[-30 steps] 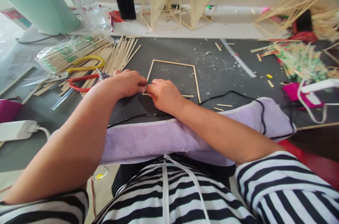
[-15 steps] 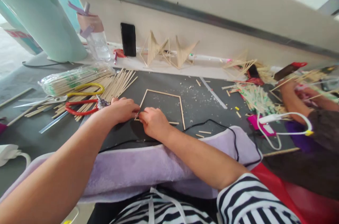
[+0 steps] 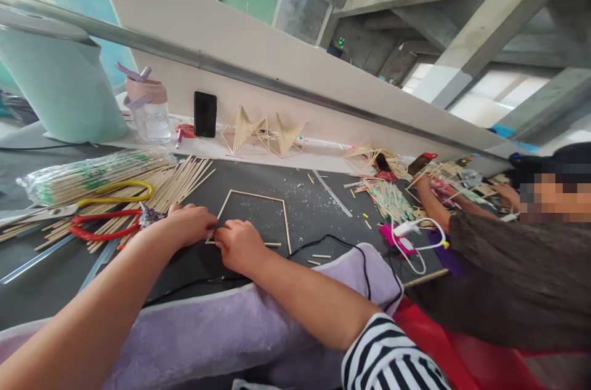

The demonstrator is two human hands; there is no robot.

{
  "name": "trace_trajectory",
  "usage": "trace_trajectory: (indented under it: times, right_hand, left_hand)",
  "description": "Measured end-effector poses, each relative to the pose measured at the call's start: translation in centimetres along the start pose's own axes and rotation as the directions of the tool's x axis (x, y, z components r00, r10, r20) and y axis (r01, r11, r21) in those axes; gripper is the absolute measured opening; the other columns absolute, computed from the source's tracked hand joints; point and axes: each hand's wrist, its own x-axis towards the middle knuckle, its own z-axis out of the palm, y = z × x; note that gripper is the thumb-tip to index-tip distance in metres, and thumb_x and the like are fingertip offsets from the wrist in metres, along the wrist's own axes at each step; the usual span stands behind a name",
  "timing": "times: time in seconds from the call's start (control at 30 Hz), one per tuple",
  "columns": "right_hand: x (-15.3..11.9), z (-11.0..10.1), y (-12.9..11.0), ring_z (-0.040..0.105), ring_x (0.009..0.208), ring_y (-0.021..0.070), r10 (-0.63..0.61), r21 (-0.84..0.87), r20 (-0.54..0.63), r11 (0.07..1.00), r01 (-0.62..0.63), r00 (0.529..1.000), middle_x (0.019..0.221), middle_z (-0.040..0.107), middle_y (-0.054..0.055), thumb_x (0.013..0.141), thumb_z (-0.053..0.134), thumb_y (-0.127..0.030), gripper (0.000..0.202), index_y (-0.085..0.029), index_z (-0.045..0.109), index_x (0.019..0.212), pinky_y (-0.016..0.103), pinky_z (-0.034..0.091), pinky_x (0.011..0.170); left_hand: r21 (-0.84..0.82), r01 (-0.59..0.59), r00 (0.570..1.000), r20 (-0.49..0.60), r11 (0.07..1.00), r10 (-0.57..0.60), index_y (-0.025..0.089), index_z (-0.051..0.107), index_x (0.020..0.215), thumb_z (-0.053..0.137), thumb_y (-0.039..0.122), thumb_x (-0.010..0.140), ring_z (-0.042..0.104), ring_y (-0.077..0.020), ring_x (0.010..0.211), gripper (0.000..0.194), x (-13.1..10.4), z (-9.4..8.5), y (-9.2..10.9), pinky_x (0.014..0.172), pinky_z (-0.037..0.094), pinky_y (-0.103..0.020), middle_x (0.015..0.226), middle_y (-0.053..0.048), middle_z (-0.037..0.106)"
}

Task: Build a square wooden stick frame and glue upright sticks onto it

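Note:
My left hand (image 3: 191, 224) and my right hand (image 3: 240, 245) meet at the lower left corner of a thin wooden stick frame (image 3: 257, 195) lying on the dark tabletop. Fingers of both hands are bent and pressed close together at that corner; what they pinch is too small to make out. A short stick (image 3: 272, 245) shows just right of my right hand, along the frame's lower side. Red-handled pliers (image 3: 106, 224) lie beside my left wrist, with yellow-handled scissors (image 3: 115, 192) behind them.
Loose sticks (image 3: 184, 184) and a bagged bundle (image 3: 101, 175) lie at left. Behind stand a bottle (image 3: 154, 116), a phone (image 3: 205, 114) and stick models (image 3: 289, 135). A black cable (image 3: 332, 237) crosses the near side. Another person (image 3: 517, 267) works at right.
The view has tilted up and shifted right, showing more of the ceiling and the other person. My hands remain at the same corner of the stick frame.

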Motion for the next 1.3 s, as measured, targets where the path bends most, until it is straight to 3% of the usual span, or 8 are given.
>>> trace_trajectory:
  times: [0.3,0.57,0.83,1.0,1.3]
  right_hand:
    - [-0.2,-0.6,-0.1,0.063,0.092,0.0214,0.025,0.042,0.025,0.999,-0.026,0.999,0.099,0.070,0.008,0.094,0.052,-0.022,0.021,-0.021,0.072,0.100,0.032,0.040,0.073]
    - [-0.4,-0.5,0.1,0.061,0.093,0.0210,0.042,0.125,0.058,0.991,-0.049,0.997,0.099,0.068,0.009,0.095,0.051,-0.019,0.021,-0.019,0.072,0.097,0.031,0.038,0.077]
    - [-0.6,-0.1,0.3,0.060,0.088,0.0209,0.017,0.123,-0.013,0.992,-0.016,1.000,0.090,0.067,0.007,0.093,0.051,-0.017,0.020,-0.019,0.071,0.091,0.031,0.039,0.075]
    - [-0.6,0.2,0.6,0.059,0.085,0.0205,0.009,0.147,-0.028,0.989,-0.005,1.000,0.086,0.065,0.007,0.091,0.050,-0.013,0.021,-0.020,0.068,0.086,0.030,0.040,0.074]
    - [-0.4,0.6,0.9,0.060,0.081,0.0204,0.028,0.296,-0.079,0.955,-0.003,0.997,0.084,0.065,0.005,0.083,0.056,-0.007,0.016,-0.019,0.065,0.084,0.030,0.043,0.074]
  left_hand:
    - [-0.032,0.018,0.999,0.037,0.999,-0.017,0.028,0.076,0.104,0.052,0.031,0.088,0.063,-0.0369,0.118,0.029,-0.8,-0.8,1.0,0.096,0.047,-0.057,0.124,-0.011,0.073]
    - [-0.076,0.040,0.997,0.074,0.996,-0.034,0.027,0.075,0.107,0.057,0.034,0.089,0.057,-0.0364,0.125,0.026,-0.1,-0.2,0.8,0.105,0.040,-0.062,0.129,-0.010,0.070]
    - [-0.064,0.000,0.998,0.061,0.998,0.004,0.026,0.075,0.108,0.055,0.034,0.092,0.058,-0.0350,0.123,0.027,-0.1,0.0,0.5,0.107,0.037,-0.063,0.126,-0.009,0.070]
    - [-0.061,0.020,0.997,0.073,0.998,-0.016,0.030,0.075,0.111,0.056,0.034,0.091,0.057,-0.0342,0.126,0.028,0.1,0.1,0.6,0.108,0.038,-0.058,0.127,-0.007,0.070]
    - [-0.062,0.037,0.996,0.078,0.997,-0.032,0.033,0.074,0.115,0.057,0.039,0.092,0.055,-0.0347,0.128,0.029,0.1,0.1,0.7,0.109,0.035,-0.063,0.129,-0.008,0.068]
